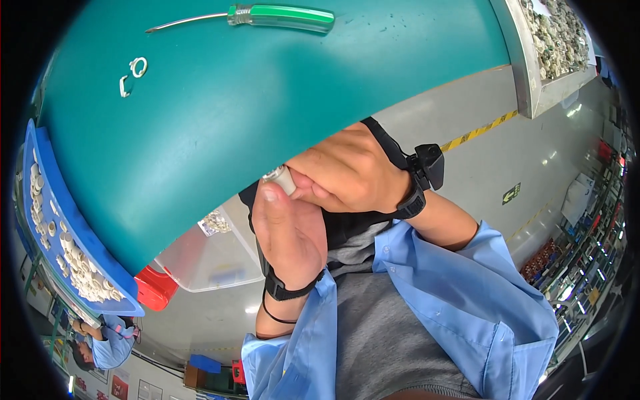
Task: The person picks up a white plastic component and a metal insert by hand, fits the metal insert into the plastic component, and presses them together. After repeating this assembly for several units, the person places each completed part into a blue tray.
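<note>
My left hand point(291, 230) and my right hand point(353, 170) meet at the near edge of the green table mat point(193, 140). Between them is a small white cylindrical plastic fitting point(286, 182). My left thumb presses against its side, and the fingers of my right hand pinch it from the right. Part of the fitting is hidden behind the fingers. Farther off on the mat lies a screwdriver point(287, 18) with a green handle, its tip toward the left. A white plastic ring point(138, 67) and a small white bracket-like piece point(123, 87) rest at the far left.
Along the left side stands a blue tray point(127, 305) holding many white plastic parts. A metal-rimmed tray point(525, 73) of small bits is at the far right. Below the table edge are a clear plastic bin point(200, 267) and a red container point(155, 291). Another person point(112, 345) works at lower left.
</note>
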Action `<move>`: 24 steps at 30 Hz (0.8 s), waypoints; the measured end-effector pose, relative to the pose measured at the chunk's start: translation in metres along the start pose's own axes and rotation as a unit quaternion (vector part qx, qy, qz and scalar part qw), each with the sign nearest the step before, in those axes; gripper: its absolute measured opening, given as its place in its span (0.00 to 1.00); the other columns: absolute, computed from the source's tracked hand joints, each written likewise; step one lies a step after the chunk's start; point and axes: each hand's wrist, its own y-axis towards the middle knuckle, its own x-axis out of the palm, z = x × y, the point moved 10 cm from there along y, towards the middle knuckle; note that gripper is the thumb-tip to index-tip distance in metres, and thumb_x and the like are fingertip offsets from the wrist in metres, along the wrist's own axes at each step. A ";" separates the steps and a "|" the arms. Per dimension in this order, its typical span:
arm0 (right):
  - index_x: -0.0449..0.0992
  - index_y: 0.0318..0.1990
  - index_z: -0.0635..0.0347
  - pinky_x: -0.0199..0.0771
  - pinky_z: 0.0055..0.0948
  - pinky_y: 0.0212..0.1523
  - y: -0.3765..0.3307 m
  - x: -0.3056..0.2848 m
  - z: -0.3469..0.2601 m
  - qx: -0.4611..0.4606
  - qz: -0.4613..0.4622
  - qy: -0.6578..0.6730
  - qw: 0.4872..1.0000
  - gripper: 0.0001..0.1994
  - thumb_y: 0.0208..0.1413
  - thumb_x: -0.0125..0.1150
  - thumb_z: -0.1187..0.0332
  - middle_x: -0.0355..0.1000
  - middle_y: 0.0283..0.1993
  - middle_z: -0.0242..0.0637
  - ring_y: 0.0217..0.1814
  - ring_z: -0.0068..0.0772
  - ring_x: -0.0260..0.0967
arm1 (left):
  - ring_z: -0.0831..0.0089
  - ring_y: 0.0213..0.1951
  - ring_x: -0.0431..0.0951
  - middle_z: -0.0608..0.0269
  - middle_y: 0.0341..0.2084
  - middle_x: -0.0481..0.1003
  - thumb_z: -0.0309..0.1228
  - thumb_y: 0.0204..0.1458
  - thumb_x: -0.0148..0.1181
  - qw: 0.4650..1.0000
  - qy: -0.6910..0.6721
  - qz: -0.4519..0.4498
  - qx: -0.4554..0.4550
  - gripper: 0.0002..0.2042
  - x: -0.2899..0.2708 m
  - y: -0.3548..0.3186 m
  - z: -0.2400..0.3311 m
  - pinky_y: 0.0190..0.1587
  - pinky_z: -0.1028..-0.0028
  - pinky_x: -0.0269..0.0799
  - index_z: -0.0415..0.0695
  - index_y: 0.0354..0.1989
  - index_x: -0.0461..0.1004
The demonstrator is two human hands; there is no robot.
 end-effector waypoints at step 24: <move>0.78 0.44 0.66 0.74 0.36 0.45 -0.002 -0.003 -0.004 -0.001 0.020 0.025 0.999 0.17 0.51 0.72 0.65 0.79 0.36 0.43 0.35 0.42 0.78 | 0.70 0.40 0.73 0.57 0.35 0.74 0.44 0.72 0.38 1.000 -0.027 -0.009 0.003 0.21 0.001 0.000 0.007 0.46 0.69 0.69 0.35 0.43 0.69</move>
